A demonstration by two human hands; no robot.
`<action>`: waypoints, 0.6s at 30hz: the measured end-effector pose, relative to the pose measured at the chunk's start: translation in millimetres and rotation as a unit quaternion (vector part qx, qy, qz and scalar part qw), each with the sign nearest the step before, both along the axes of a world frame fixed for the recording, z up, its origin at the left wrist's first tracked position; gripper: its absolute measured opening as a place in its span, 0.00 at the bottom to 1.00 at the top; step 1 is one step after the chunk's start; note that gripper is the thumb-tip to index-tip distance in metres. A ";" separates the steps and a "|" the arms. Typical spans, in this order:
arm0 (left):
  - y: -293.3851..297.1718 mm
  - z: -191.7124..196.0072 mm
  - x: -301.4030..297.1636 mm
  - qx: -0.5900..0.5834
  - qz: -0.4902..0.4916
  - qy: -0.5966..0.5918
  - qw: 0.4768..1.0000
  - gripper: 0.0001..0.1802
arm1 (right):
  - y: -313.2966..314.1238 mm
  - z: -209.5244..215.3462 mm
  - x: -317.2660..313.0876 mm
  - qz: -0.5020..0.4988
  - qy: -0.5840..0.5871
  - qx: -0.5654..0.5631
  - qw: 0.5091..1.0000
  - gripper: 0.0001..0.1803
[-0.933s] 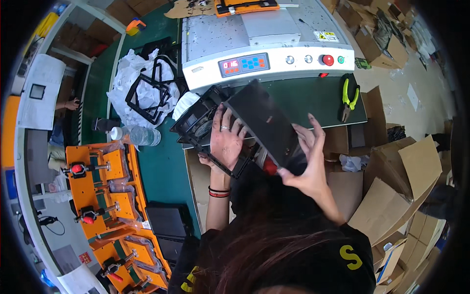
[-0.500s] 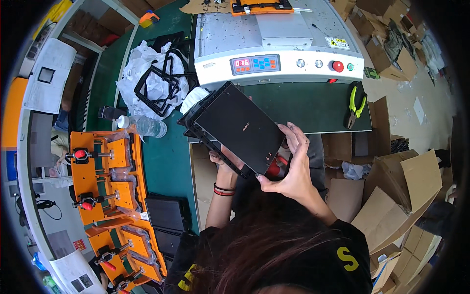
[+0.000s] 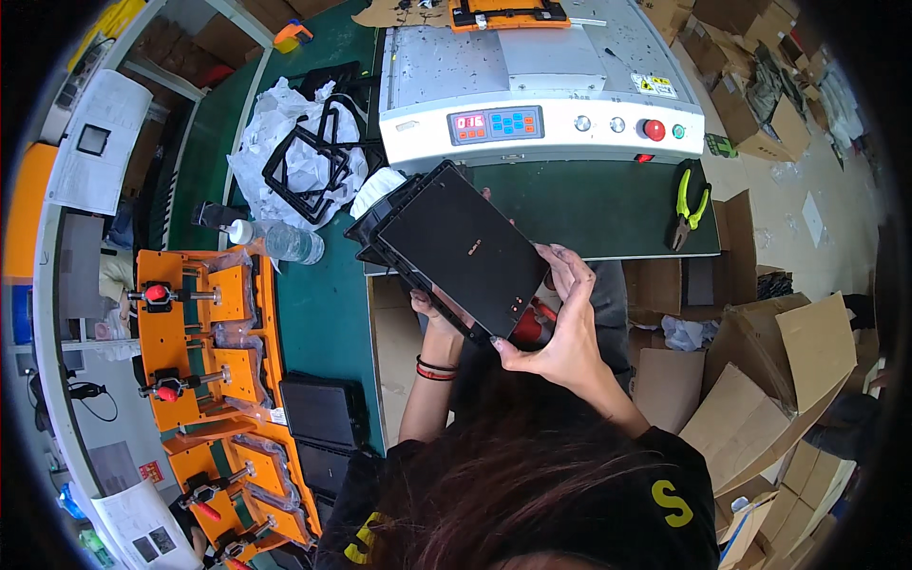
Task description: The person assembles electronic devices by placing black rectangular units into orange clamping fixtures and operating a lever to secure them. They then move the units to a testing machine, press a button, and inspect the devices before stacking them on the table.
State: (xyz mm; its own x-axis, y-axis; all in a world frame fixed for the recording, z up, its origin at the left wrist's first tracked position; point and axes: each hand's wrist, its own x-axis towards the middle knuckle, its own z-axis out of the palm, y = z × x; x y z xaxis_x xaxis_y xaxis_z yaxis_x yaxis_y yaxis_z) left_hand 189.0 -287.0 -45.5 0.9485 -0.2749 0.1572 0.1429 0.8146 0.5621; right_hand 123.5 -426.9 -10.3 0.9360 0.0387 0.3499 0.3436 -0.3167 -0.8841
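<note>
1. The flat black rectangular plastic panel (image 3: pixel 456 249) is held tilted above the green surface (image 3: pixel 589 204), in front of the grey machine with a control strip (image 3: pixel 541 123).
2. My right hand (image 3: pixel 560 332) is clamped on its near corner; my left hand (image 3: pixel 429 309) is closed on its lower edge from beneath.
3. Judged light, stiff and smooth; best taken by the edges.
4. Yellow-handled pliers (image 3: pixel 686 204), a clear bottle (image 3: pixel 280 240) and black frames on white wrap (image 3: pixel 304 161) lie nearby; cardboard boxes (image 3: pixel 769 380) crowd my right.

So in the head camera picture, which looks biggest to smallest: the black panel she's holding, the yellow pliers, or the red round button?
1. Black panel, though it is held up nearer the camera
2. Yellow pliers
3. Red button
</note>
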 end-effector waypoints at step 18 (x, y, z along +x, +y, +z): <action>-10.6 -7.6 -4.9 -0.159 -0.041 0.012 0.986 0.69 | 2.3 12.2 -5.6 -0.040 -0.073 -0.182 0.980 0.55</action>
